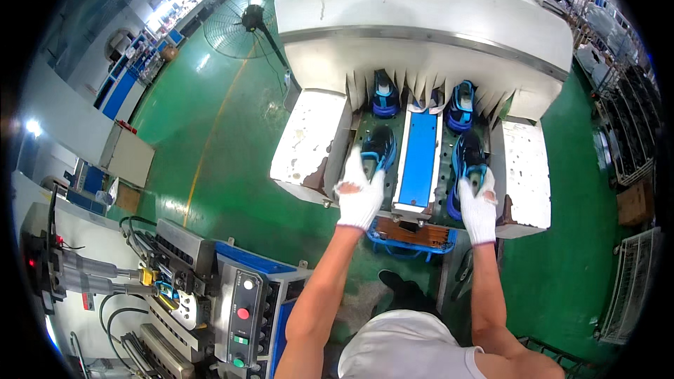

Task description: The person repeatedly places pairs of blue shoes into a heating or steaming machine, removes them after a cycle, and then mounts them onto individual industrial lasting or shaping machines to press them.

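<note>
My left hand (361,200), in a white glove, is closed around the heel of a dark sneaker (381,142) with light blue trim. In my right hand (479,210), also gloved, is the heel end of a matching sneaker (468,147) with a blue sole. Both shoes point away from me on the two perforated green tracks of a white tunnel machine (421,7). Farther in, another sneaker (385,98) stands on the left track and one more sneaker (460,107) on the right, both at the strip curtain (421,81). Some of my fingers are hidden behind the shoes.
A blue panel (418,161) divides the tracks, with worn white side boxes (312,137) (525,175) outside them. Below hangs a blue-framed rack (411,238). A control panel machine (242,316) stands at lower left, a fan (246,21) at far left, wire racks (625,119) at right.
</note>
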Motion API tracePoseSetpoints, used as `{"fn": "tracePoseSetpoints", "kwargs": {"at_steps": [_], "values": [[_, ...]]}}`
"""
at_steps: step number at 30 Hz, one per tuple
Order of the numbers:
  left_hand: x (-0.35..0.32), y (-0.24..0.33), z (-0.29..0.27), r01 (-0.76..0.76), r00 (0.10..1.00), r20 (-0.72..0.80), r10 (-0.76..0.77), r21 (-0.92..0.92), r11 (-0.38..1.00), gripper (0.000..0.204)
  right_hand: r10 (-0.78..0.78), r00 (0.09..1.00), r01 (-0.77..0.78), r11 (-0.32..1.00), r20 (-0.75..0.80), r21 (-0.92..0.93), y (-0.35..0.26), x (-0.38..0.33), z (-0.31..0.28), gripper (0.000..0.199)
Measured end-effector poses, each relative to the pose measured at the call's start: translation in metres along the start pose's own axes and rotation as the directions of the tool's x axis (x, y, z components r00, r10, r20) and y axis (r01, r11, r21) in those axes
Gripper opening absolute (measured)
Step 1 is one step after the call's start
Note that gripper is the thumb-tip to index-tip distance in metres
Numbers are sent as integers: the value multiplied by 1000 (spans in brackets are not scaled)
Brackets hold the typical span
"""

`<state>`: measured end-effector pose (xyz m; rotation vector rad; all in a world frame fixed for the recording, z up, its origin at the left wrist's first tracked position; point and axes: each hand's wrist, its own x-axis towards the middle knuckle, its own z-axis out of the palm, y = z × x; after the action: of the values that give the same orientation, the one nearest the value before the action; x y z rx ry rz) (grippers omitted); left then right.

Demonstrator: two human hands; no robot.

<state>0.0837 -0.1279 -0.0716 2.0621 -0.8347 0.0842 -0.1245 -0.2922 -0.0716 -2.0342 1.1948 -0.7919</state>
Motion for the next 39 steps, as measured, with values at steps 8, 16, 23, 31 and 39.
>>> {"fn": "tracePoseSetpoints", "kwargs": {"at_steps": [8,16,23,31,39], "values": [[23,-36,11,-18,998,-56,11,-123,992,77,-41,998,50,959,37,-280,-57,30,46,69],[-367,-112,-130,756,654,-52,-754,82,650,53,-384,303,-168,880,872,445,-77,-145,171,49],[-837,23,-199,840,-543,-644,-539,-428,-334,43,-147,-494,572,687,857,448,-55,-318,228,61],[-1037,106,-147,557,-824,-556,-105,-763,-328,47,-51,-538,777,357,841,519,-27,-445,231,56],[-1230,73,-183,574,-774,-620,129,-774,-268,56,151,-343,928,211,927,309,-59,-459,204,48]]}}
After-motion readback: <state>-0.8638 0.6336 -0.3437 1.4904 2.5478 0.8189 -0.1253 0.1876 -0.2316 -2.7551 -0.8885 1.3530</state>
